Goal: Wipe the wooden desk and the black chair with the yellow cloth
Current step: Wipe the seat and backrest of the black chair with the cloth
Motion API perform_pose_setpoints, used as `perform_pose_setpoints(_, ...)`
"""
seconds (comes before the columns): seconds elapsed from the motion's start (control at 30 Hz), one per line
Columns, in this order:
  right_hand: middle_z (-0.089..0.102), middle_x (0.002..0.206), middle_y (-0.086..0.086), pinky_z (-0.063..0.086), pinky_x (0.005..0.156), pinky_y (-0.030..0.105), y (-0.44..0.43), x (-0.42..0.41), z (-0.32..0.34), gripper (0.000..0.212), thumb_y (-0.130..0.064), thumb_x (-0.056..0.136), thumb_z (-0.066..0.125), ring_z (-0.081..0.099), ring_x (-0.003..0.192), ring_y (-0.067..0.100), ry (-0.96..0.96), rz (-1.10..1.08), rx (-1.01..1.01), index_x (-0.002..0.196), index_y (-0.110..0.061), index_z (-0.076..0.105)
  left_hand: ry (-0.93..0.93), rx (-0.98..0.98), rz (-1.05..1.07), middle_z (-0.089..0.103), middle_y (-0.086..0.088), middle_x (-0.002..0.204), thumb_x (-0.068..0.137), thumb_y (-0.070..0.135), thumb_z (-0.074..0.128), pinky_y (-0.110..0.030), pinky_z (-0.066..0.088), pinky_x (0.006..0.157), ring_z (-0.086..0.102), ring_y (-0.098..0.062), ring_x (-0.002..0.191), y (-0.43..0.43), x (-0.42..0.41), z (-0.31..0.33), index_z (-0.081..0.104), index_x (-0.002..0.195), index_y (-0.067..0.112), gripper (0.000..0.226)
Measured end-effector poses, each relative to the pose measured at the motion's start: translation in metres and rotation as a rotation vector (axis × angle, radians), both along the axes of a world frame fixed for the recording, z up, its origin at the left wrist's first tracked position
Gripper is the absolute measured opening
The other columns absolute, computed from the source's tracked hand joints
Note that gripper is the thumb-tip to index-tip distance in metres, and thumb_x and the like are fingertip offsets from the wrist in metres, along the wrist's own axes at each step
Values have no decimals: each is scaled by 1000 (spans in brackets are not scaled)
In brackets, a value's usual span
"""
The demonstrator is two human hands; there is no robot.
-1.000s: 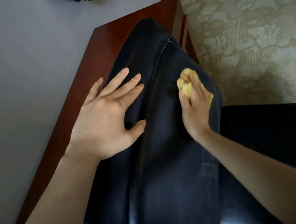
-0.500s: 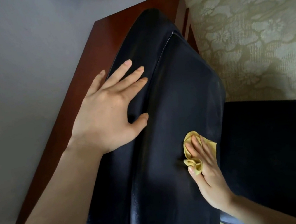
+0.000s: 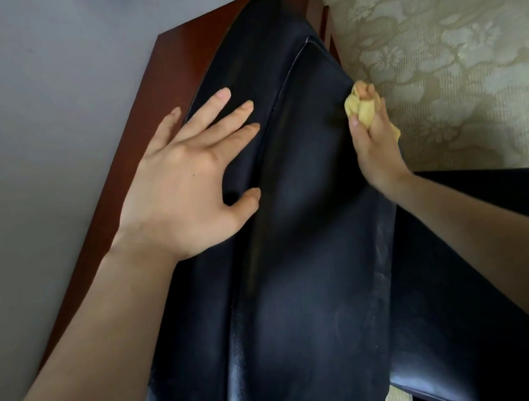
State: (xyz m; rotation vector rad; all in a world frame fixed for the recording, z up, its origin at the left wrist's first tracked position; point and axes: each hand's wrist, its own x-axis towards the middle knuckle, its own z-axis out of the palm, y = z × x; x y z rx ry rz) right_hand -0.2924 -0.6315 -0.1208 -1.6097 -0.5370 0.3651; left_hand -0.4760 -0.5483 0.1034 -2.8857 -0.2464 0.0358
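Observation:
The black chair (image 3: 298, 247) fills the middle of the view, its backrest seen from above. My left hand (image 3: 190, 180) lies flat on the back of the backrest, fingers spread and straight. My right hand (image 3: 374, 145) grips the bunched yellow cloth (image 3: 361, 108) and presses it against the upper right edge of the backrest. The chair seat (image 3: 495, 267) shows dark at the right. The wooden desk (image 3: 152, 114), reddish brown, runs along the wall behind the chair and is mostly hidden by it.
A grey wall (image 3: 20, 135) stands on the left of the desk. Patterned beige carpet (image 3: 457, 48) covers the floor at the right. Dark cables or gear sit at the top edge.
My right hand has swept the cloth from low on the backrest's front back up to its upper right edge. The left hand has stayed flat on the backrest.

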Motion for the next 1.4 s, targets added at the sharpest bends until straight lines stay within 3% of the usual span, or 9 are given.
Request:
perform_pose_setpoints(0.2, 16, 158, 2, 6, 120, 39, 13, 16, 11, 56, -33, 101, 32, 7, 146, 20, 136, -44, -60, 152, -17, 16, -8, 7, -11, 36, 8, 151, 78, 54, 37, -48, 18, 117, 15, -9, 145, 1, -1, -1, 49, 138, 18, 71)
perform_pose_setpoints(0.4, 23, 155, 10, 9, 119, 44, -5, -56, 25, 56, -24, 95, 38, 14, 145, 23, -58, -20, 61, 148, -10, 25, -12, 32, -20, 36, 8, 151, 78, 54, 35, -48, 18, 117, 15, -9, 145, 3, 0, -2, 49, 138, 18, 72)
perform_pose_setpoints(0.6, -2, 148, -41, -4, 118, 32, -48, -151, 26, 54, -41, 96, 31, -5, 144, 0, -173, 209, 80, 140, -60, 5, -11, 12, -21, 34, 8, 152, 79, 55, 33, -45, 11, 118, 12, -6, 145, 5, 1, -2, 48, 139, 18, 72)
perform_pose_setpoints(0.73, -3, 154, -31, 1, 117, 41, -76, -189, 13, 57, -42, 98, 34, -6, 146, 7, -300, 312, 55, 145, -52, 2, -61, 11, -25, 38, 1, 150, 81, 53, 33, -43, 5, 118, 16, -10, 145, 6, 5, 1, 49, 138, 15, 71)
perform_pose_setpoints(0.87, -13, 153, -30, -4, 118, 38, -90, -193, 13, 54, -53, 98, 20, -14, 144, 8, -352, 445, -11, 144, -52, -9, -106, 282, -104, 52, -13, 139, 92, 36, 39, -53, 13, 113, 36, -29, 138, -5, 7, 1, 58, 128, 6, 51)
perform_pose_setpoints(0.97, -23, 148, -34, -7, 118, 38, -96, -185, 17, 54, -59, 95, 13, -23, 141, 5, -347, 587, -56, 138, -58, -19, -172, 401, 70, 39, -15, 148, 101, 35, 32, -57, 3, 113, 28, -35, 140, -31, -14, -9, 48, 137, 9, 48)
perform_pose_setpoints(1.1, -23, 149, -26, -5, 118, 42, -98, -169, 19, 58, -43, 96, 23, -26, 141, 6, -387, 701, -67, 140, -47, -15, -271, 415, 332, 21, -11, 157, 97, 38, 39, -62, -3, 111, 13, -34, 146, -98, -66, -43, 36, 146, 15, 54)
perform_pose_setpoints(1.3, -21, 145, -27, -9, 117, 26, -101, -159, 24, 57, -39, 92, 20, -26, 138, -2, -423, 728, -18, 140, -40, -10, -495, 176, 938, 11, -16, 159, 76, 33, 76, -66, 3, 108, 4, -38, 145, -201, -151, -111, 31, 148, 16, 87)
perform_pose_setpoints(1.4, -20, 144, -30, -7, 118, 30, -103, -168, 21, 58, -32, 96, 28, -24, 140, 0, -414, 687, -21, 140, -41, -8, -583, 19, 1126, 1, -15, 159, 76, 47, 73, -68, 7, 107, -2, -38, 146, -240, -174, -140, 18, 152, 19, 97)
